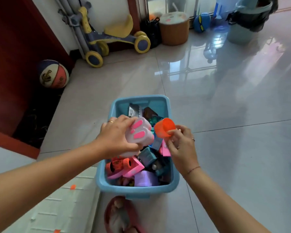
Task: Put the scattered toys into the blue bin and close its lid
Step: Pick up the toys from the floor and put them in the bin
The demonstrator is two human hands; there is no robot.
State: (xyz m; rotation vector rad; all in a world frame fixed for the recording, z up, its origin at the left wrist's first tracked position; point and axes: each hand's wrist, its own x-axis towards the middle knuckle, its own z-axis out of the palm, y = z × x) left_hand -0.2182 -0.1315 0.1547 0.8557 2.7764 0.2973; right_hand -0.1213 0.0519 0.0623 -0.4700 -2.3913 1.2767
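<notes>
Hovering above the open-topped rectangular blue plastic bin [138,189] on glossy floor tiles [233,157], your left grip [118,137] clasps a smooth white paw-shaped toy [141,134]; your right grip [181,146] pinches a round orange cup [164,127].

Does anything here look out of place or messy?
Two small orange bits lie loose on the white mat left of the blue bin, outside it. The toys inside are jumbled in a heap, and no lid is in view. The left hand grips a paw toy; the right hand pinches an orange cup.
</notes>
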